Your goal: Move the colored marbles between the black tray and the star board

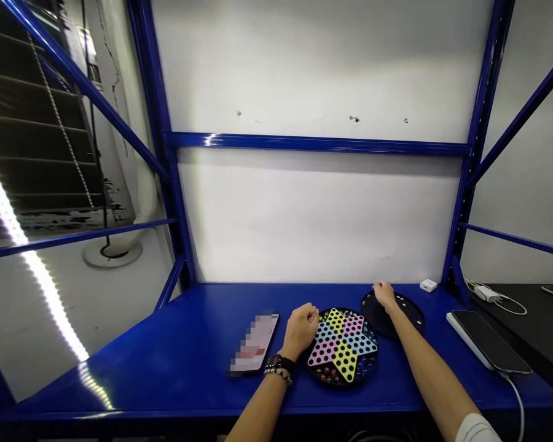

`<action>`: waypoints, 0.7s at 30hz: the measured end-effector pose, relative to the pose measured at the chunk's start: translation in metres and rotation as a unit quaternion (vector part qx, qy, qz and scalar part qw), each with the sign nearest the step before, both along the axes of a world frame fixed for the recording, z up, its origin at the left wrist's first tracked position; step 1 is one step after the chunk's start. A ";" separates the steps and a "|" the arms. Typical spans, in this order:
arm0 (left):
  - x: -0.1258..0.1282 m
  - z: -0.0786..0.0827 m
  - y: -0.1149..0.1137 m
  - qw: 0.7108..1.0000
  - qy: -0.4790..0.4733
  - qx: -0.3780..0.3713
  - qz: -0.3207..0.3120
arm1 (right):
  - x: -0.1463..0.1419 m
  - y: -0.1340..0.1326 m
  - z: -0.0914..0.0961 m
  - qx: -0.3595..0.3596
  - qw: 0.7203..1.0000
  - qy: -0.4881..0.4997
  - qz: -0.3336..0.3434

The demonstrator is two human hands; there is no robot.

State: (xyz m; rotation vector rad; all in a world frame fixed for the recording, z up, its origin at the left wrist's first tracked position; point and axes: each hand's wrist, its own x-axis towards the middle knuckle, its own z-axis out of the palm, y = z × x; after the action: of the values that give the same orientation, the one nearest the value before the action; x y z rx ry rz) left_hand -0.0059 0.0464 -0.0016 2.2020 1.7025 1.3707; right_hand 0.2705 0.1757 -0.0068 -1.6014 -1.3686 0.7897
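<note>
A round black Chinese checkers board (pixel 343 347) lies flat on the blue table, its star patterned in yellow, pink and light blue with dark holes. Coloured pegs or marbles, among them red ones (pixel 328 373), sit in the compartments around the star. My left hand (pixel 303 328) is curled closed at the board's upper left rim; what its fingers hold, if anything, is hidden. Behind and to the right rests a round black lid (pixel 408 316) with a few small light pieces on it. My right hand (pixel 384 294) is over its far left part, fingers curled, contents hidden.
A phone (pixel 255 344) with its screen lit lies left of the board. Toward the right edge lie a dark-screened phone on a white block (pixel 488 341) with a cable, and a small white case (pixel 428 285). Blue frame posts (pixel 461 215) and a white wall panel (pixel 322 215) stand behind.
</note>
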 end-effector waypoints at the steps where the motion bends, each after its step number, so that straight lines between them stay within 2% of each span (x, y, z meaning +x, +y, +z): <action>1: 0.000 0.000 0.000 1.000 0.000 0.000 0.001 | -0.002 -0.003 -0.002 -0.005 0.999 -0.053 0.006; 4: 0.000 -0.001 0.000 1.000 -0.001 -0.003 0.002 | -0.011 -0.012 -0.007 -0.018 0.975 -0.217 0.035; 8: 0.000 0.000 0.000 1.000 -0.001 -0.009 0.002 | -0.023 -0.017 -0.007 -0.019 0.938 -0.336 0.086; 12: 0.001 0.002 -0.001 1.000 -0.001 -0.014 0.002 | -0.020 -0.019 -0.002 -0.023 0.915 -0.387 0.109; 17: 0.001 0.002 -0.001 1.000 0.001 -0.013 0.004 | -0.012 -0.027 0.000 -0.011 0.910 -0.402 0.102; 21: 0.001 0.001 -0.001 1.000 0.000 -0.012 0.008 | -0.017 -0.036 -0.001 0.005 0.897 -0.423 0.132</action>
State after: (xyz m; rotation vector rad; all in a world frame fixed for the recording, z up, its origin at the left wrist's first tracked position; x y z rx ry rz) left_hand -0.0053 0.0453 -0.0005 2.1803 1.7306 1.3466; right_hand 0.2536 0.1396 -0.0078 -1.8593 -2.2281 0.1958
